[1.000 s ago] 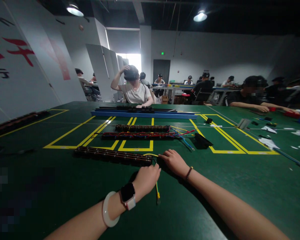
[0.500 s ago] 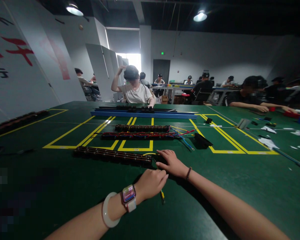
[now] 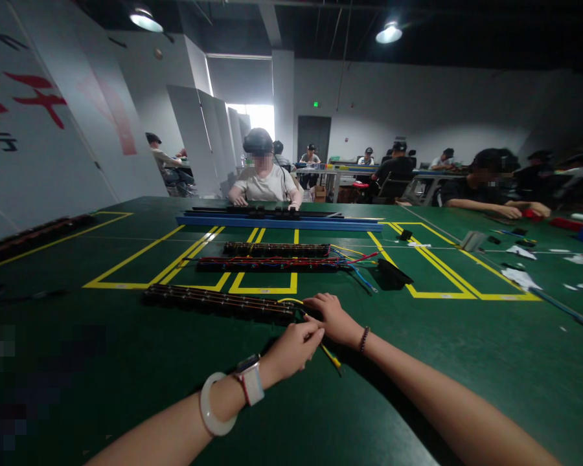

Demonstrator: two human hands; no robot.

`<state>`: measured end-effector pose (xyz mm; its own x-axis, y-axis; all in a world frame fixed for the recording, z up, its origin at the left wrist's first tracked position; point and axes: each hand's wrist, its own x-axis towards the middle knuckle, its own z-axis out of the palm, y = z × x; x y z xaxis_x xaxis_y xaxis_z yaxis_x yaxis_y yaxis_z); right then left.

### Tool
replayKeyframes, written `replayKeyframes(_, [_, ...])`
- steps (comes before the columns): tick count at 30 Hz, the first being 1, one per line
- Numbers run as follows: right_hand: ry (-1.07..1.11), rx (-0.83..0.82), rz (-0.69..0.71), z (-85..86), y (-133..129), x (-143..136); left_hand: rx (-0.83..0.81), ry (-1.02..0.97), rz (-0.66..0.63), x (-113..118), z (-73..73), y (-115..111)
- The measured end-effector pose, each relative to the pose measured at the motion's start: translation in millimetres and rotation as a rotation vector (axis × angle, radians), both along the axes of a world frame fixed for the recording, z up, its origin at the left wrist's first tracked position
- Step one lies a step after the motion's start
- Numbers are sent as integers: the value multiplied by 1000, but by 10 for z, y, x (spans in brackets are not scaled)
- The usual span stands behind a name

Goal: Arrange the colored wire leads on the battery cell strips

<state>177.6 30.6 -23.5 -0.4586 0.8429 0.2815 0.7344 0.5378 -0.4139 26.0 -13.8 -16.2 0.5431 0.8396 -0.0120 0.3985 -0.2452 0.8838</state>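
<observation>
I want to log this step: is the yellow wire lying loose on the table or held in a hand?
Held: the left hand pinches the yellow wire; its free end slants toward the table.

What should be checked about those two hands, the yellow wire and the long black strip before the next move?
1. Left hand pinching the yellow wire: ok.
2. Right hand resting at the end of the near black strip: ok.
3. Wire seated in the strip: cannot tell, the hands hide the joint.
4. Strip lying flat on the green table: ok.
5. Wire's free end clear of the other strips: ok.
</observation>
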Motion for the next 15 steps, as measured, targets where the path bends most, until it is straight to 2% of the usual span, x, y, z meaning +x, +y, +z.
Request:
replayKeyframes(2, [14, -14, -4, -3, 10, 4, -255, -139, -7, 19, -15, 31])
replayKeyframes(5, [14, -28, 1, -12, 30, 14, -487, -341, 0, 25, -30, 71])
replayKeyframes(10, [-32, -19, 14, -4, 21, 11, -686, -576, 30, -3, -31, 92])
replayKeyframes(15, [-87, 65, -2, 55, -34, -6, -807, -656, 34, 5, -31, 92])
